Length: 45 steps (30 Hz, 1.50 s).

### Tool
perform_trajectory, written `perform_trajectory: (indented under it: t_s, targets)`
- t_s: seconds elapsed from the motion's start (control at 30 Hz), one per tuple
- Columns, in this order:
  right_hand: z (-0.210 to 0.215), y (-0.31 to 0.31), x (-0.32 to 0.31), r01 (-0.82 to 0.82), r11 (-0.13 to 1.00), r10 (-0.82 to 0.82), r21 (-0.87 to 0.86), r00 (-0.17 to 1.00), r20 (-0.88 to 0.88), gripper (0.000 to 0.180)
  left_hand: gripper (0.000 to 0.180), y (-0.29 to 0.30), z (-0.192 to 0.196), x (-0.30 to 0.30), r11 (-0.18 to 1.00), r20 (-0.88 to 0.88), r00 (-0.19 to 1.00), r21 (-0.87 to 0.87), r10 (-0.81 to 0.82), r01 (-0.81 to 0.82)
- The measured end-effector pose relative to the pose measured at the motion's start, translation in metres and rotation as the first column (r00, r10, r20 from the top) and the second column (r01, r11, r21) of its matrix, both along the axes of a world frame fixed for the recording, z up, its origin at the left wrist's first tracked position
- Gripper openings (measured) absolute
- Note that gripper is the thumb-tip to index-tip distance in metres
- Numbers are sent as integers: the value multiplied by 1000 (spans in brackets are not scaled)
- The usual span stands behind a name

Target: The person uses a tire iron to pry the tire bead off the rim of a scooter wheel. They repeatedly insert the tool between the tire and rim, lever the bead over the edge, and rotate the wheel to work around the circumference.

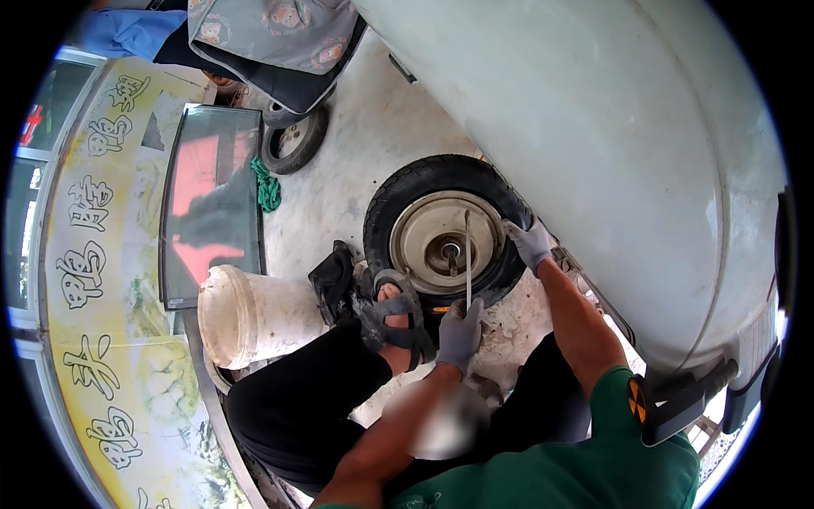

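Observation:
A wheel with a black tyre (391, 197) and a cream hub (413, 222) stands in front of me beside a pale vehicle body. My left hand (460, 335), in a grey glove, is closed round the lower end of a long thin metal rod (468, 263). The rod points away from me across the hub, its darker tip near the rim's far part; its held end is hidden in my fist. At the wheel's right edge, my gloved right hand (530, 243) grips the tyre, with some fingertips hidden from view.
The large pale vehicle panel (593, 153) fills the right side. My sandalled foot (397, 318) rests by the tyre. To the left are a dirty white bucket (233, 314), a leaning glass pane (216, 204), a green cloth (266, 185) and a smaller wheel (295, 140). A patterned cover (271, 34) hangs at the back.

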State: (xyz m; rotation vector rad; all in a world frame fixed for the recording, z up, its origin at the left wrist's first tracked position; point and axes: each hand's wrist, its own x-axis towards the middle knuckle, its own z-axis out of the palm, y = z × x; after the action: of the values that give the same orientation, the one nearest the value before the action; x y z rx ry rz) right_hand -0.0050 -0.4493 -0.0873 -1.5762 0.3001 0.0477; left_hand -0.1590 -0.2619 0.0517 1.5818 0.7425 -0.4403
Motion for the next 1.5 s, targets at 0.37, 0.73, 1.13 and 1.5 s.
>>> perform_trajectory:
  t_s: [0.37, 0.73, 1.13, 1.5]
  targets:
    - [16, 9, 0, -71, 996, 72, -45, 997, 14, 80, 38, 94, 95, 103, 195, -370, 460, 569, -807, 799]
    - [44, 20, -6, -43, 997, 46, 70, 998, -47, 77, 30, 78, 115, 165, -318, -528, 146, 686, -836, 655]
    - [18, 19, 0, -3, 998, 2, -62, 1000, -17, 81, 30, 108, 92, 190, -313, -361, -20, 779, -932, 543]
    - [5, 24, 4, -19, 998, 18, -54, 1000, -25, 78, 32, 128, 91, 203, -264, -271, -61, 825, -961, 499]
